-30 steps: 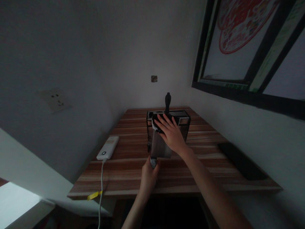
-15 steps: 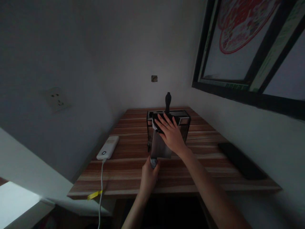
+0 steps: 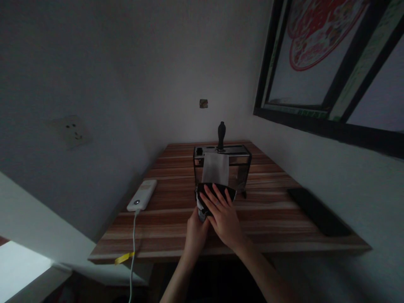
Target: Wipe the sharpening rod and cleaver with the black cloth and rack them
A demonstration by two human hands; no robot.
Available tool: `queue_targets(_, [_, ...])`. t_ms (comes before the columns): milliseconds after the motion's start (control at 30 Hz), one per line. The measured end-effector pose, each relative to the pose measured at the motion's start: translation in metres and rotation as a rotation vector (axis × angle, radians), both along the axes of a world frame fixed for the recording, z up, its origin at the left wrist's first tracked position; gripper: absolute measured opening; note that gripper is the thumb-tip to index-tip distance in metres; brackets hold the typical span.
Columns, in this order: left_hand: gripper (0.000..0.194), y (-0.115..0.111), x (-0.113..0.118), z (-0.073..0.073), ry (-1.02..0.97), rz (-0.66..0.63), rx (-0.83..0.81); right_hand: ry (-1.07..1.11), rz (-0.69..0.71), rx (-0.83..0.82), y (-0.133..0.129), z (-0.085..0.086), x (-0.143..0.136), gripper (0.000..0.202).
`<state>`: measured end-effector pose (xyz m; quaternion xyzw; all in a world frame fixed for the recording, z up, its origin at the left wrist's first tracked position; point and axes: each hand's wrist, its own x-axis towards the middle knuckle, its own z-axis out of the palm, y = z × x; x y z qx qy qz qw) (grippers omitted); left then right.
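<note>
In the middle of the head view a cleaver (image 3: 216, 168) points away from me, its wide grey blade in front of a knife rack (image 3: 244, 148). My left hand (image 3: 196, 231) is closed round its handle, which is mostly hidden. With fingers spread and slightly bent, my right hand (image 3: 224, 216) presses a black cloth-like pad with a pale edge (image 3: 232, 193) onto the blade's near end, close to the left hand. From the top of the rack rises a dark handle (image 3: 221, 132), upright. The cleaver's lower face cannot be seen.
A white power bank (image 3: 142, 195) lies at the table's left, its white cable (image 3: 134, 240) hanging over the front edge past a yellow strip (image 3: 124, 258). On the right is a flat black object (image 3: 317, 211). Walls enclose the wood-grain table (image 3: 170, 185) at the back and sides.
My right hand and the black pad have moved down the blade towards me, from its far end to near the handle, uncovering the far part. My left hand has stayed on the handle.
</note>
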<state>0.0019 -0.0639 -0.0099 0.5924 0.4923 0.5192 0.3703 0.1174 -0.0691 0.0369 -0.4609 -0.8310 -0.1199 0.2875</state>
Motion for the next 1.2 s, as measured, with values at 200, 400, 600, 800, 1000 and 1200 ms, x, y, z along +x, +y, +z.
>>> queue_targets(200, [0.034, 0.0, -0.001, -0.005, -0.04, -0.007, -0.002, 0.022, 0.038, -0.072, -0.02, -0.017, -0.005, 0.064])
queue_targets(400, [0.029, -0.002, -0.003, -0.005, -0.036, -0.012, 0.01, 0.097, 0.052, -0.109, -0.027, -0.024, -0.008, 0.066])
queue_targets(600, [0.029, -0.002, -0.003, -0.002, -0.017, -0.026, 0.012, 0.099, 0.067, -0.129, -0.025, -0.023, -0.007, 0.067])
queue_targets(800, [0.032, -0.002, -0.001, 0.001, -0.015, -0.024, -0.003, 0.072, 0.047, -0.096, -0.018, -0.018, -0.005, 0.066])
queue_targets(1000, [0.037, -0.001, 0.0, 0.004, -0.013, -0.009, -0.013, 0.019, 0.007, -0.054, -0.004, -0.006, -0.001, 0.062])
queue_targets(1200, [0.031, -0.001, 0.002, 0.007, 0.026, 0.029, -0.002, -0.001, -0.005, -0.002, 0.014, 0.011, 0.006, 0.06])
